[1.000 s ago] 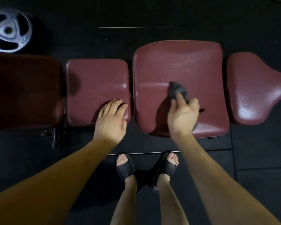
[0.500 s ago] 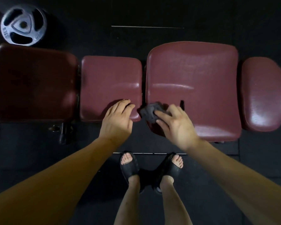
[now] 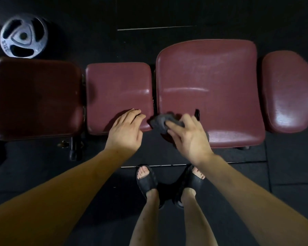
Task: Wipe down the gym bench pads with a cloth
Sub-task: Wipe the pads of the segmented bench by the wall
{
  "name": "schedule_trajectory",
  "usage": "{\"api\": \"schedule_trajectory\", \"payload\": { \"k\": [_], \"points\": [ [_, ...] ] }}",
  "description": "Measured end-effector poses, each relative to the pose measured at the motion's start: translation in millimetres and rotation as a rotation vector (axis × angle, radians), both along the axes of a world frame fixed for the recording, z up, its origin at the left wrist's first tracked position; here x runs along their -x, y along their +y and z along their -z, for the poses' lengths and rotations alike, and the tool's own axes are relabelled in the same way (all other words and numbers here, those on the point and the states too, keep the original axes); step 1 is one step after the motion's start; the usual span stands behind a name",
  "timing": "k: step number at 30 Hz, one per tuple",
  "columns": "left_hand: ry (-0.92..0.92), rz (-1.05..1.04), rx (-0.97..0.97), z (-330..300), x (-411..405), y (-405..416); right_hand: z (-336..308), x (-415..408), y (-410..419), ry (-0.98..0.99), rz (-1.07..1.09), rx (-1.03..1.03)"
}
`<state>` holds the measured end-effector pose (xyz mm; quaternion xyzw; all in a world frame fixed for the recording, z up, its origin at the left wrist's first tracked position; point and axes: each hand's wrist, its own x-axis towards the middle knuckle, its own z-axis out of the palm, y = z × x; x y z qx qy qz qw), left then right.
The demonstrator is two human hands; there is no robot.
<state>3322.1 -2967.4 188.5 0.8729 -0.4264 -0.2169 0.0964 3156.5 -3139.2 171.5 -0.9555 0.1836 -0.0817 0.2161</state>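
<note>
Weight plate [image 3: 23, 37]: grey, flat on the dark floor [image 3: 167, 13] at far left, just beyond the far corner of the leftmost pad.
Leftmost pad [image 3: 37, 98]: dark maroon, deep in shadow; its surface detail is hard to make out.
Frame post [image 3: 75, 148]: black metal under the gap beside that pad, jutting toward the near side, with a small brass-coloured fitting next to it.
Second pad [image 3: 117, 93]: smaller and maroon, with narrow gaps on both sides.
Left hand [image 3: 125, 133]: rests flat on the second pad's near right corner, fingers straight and together, holding nothing.
Cloth [image 3: 161, 121]: dark grey and bunched, at the near left edge of the large pad, over the gap toward the second pad.
Right hand [image 3: 188, 137]: presses the cloth down, fingers bent over it and spread.
Large pad [image 3: 208, 89]: widest of the row; its far part is bare and glossy, and a small dark mark lies just right of the fingers.
Rightmost pad [image 3: 288, 91]: tapered, cut off by the right frame edge.
Sandals [image 3: 147, 181]: black, on both feet, standing on the floor near the bench; the right foot is partly hidden by the right forearm.
</note>
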Motion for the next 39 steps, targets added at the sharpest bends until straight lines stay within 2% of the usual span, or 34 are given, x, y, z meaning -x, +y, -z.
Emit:
{"api": "schedule_trajectory", "payload": {
  "k": [3,5,8,9,10,14,16,21,24,26,28,31,33,36,39],
  "points": [
    [-0.003,-0.002,-0.007,-0.8,5.6,1.2,5.3,46.4,-7.7,-0.015,0.094,0.025],
    [0.0,-0.008,-0.013,-1.3,8.7,3.1,7.9,63.6,-13.3,-0.021,0.261,0.017],
    [0.002,-0.004,-0.01,0.2,9.3,6.4,11.6,40.5,13.8,-0.018,0.547,-0.023],
    [0.001,-0.005,-0.012,-0.4,8.8,7.3,11.8,22.8,27.7,-0.026,0.584,-0.034],
    [-0.003,-0.006,-0.02,-1.6,8.5,8.1,11.3,4.1,41.0,-0.029,0.558,-0.027],
    [-0.024,-0.001,-0.035,-5.6,3.5,9.0,10.6,-27.0,65.5,0.027,0.208,0.07],
    [-0.026,0.002,-0.049,-7.4,1.8,7.3,14.3,-5.0,46.4,0.018,0.204,0.071],
    [-0.019,0.019,-0.022,-8.1,4.0,-4.9,23.1,76.0,-19.6,-0.007,0.68,0.053],
    [-0.019,0.025,-0.016,-8.3,6.2,-13.1,27.5,53.5,0.6,-0.042,0.859,0.006],
    [-0.033,0.026,-0.018,-9.7,8.0,-17.9,27.0,23.4,27.2,-0.077,0.821,0.002],
    [-0.045,0.044,-0.019,-10.6,10.6,-21.8,24.3,4.7,45.9,-0.051,0.652,0.031],
    [-0.065,0.1,-0.032,-9.1,20.5,-27.6,17.7,11.7,35.5,-0.044,0.405,0.09],
    [-0.067,0.13,-0.038,-7.6,34.0,-35.3,19.5,32.1,16.8,-0.04,0.323,0.118],
    [-0.05,0.145,-0.023,-7.6,61.0,-54.6,29.1,82.2,-27.7,-0.035,0.409,0.156],
    [-0.019,0.127,-0.013,-5.9,91.5,-74.8,41.6,144.5,-82.7,0.011,0.623,0.16]
  ]
}}
